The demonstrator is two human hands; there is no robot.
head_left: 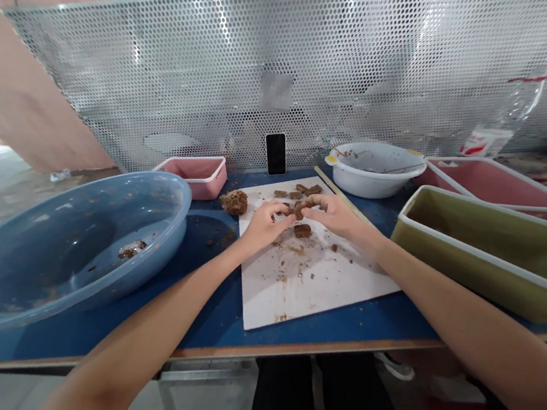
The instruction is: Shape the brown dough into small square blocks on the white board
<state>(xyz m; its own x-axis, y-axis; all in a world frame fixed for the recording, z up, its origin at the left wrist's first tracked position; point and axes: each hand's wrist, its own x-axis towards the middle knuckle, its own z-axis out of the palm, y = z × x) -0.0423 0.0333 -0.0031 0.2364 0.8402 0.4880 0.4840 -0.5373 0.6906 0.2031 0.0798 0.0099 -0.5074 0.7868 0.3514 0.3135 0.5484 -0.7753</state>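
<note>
Blue table (222, 322) | white board (326, 299), crumbs (334, 247) scattered | perforated metal screen (194, 73) behind | left hand (267, 224), right hand (336, 216) pinching brown lump (299, 210)

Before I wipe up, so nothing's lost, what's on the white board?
Brown chunks and crumbs lie on the white board; the left hand and right hand hide whatever is beneath them.

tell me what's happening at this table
Someone's bare left hand and right hand meet at a small brown piece over a white board; which one grips it is hard to tell. More brown pieces lie on the board, and a brown lump sits by its left edge. A blue basin stands to the left, a green tub to the right.
</note>
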